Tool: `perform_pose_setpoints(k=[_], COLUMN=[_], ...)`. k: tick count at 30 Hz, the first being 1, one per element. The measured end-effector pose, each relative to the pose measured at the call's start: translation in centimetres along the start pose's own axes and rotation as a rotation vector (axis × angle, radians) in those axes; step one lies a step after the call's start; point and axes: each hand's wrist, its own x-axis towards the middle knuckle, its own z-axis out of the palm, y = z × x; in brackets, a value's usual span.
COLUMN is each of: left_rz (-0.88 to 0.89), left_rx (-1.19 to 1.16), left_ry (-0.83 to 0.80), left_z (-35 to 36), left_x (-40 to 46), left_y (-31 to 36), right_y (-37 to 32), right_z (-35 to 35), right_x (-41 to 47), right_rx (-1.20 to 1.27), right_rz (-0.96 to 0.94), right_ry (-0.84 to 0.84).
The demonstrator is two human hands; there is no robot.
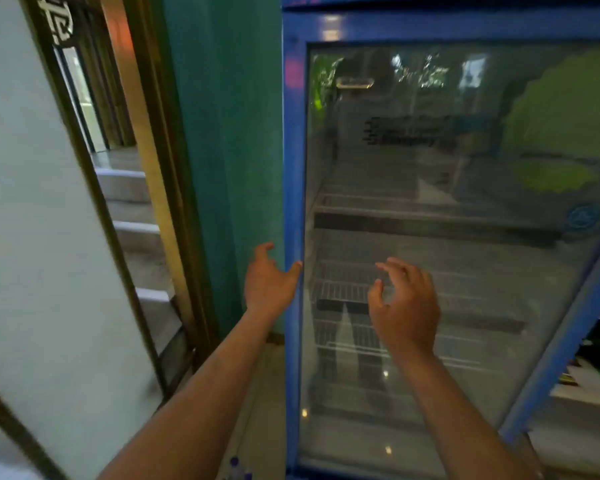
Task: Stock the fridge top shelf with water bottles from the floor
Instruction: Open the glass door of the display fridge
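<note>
A blue fridge [293, 140] is standing beside a teal wall [222, 133], its glass door [465, 271] showing wire shelves [343, 289]. Stairs [132, 209] are rising at left. The left hand [269, 282], fingers spread, is touching the door edge; the right hand [404, 303] is hovering, loosely curled, empty. Bottles [238, 469] are sitting on the floor [267, 410].

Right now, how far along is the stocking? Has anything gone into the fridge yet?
Nothing looks stocked: the top shelf seen through the glass door holds no bottles, and the door looks closed. In hand: the left hand reaches for the door's left edge with its thumb at the frame, and the right hand hovers empty before the glass. Left: open the door and move the bottles, whose caps show on the floor.
</note>
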Motion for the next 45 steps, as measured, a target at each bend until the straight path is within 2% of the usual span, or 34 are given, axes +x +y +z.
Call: perform_pose_setpoints(k=[5,8,14,24,26,33,45], left_rz=[-0.055,-0.039,-0.030,-0.018,-0.007,0.052,0.089], left_rx=[-0.051,-0.041,0.122,0.121,0.109,0.017,-0.106], left_ry=[-0.185,-0.193,-0.442,-0.480,-0.483,-0.474,-0.468], left_z=[1.7,2.2,2.4,2.1,1.7,-2.0,-8.2], left_x=[1.1,2.4,4.9,5.2,4.8,-0.7,-14.3], left_y=[-1.8,-2.5,-4.0,-4.2,-4.3,-5.4,-4.4], right_y=[-1.0,-1.4,-2.5,-4.7,-5.2,-7.5,-13.3], right_z=[4.6,6.5,8.1,7.3,7.0,4.2,-5.6], right_x=[-2.5,-2.8,-2.9,-2.7,-2.5,-4.3,-9.0], right_rx=[0.011,-0.025,-0.111,-0.192,-0.193,-0.166,0.030], right_rz=[0.051,0.082,0.147,0.195,0.210,0.253,0.196], right_ry=[-0.160,-0.260,-0.436,-0.524,-0.503,-0.235,-0.068])
